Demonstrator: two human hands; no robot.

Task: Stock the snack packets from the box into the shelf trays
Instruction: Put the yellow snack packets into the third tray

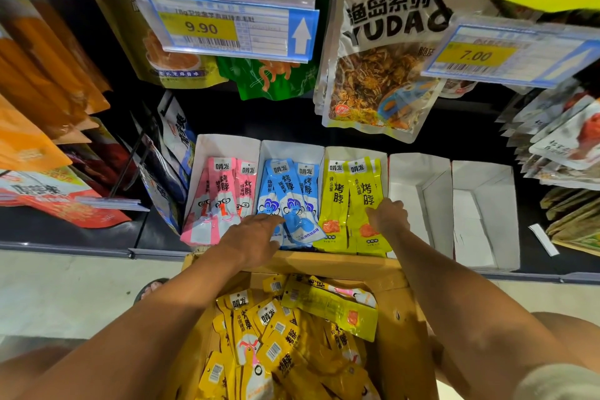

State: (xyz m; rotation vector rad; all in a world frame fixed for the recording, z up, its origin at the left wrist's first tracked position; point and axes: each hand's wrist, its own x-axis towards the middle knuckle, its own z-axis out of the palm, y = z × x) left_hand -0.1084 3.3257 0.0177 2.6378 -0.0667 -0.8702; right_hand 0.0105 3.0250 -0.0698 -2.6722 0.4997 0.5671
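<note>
A row of white cardboard shelf trays sits on the low shelf. One holds pink packets [220, 198], the one beside it blue packets [292, 201], the third yellow-green packets [354, 198]. Two trays on the right [418, 172] [483, 182] hold nothing. My left hand [251, 237] lies flat on the lower ends of the blue packets. My right hand [388, 214] presses its fingers on the yellow-green packets. Below, an open cardboard box [399, 334] holds several yellow packets [272, 334] and a few pink-marked ones. Whether either hand pinches a packet is hidden.
Hanging snack bags [380, 68] and price tags [227, 26] [506, 55] overhang the trays. Orange bags [39, 107] fill the left, more stacked bags [558, 140] the right. A sandalled foot [151, 289] stands on the pale floor left of the box.
</note>
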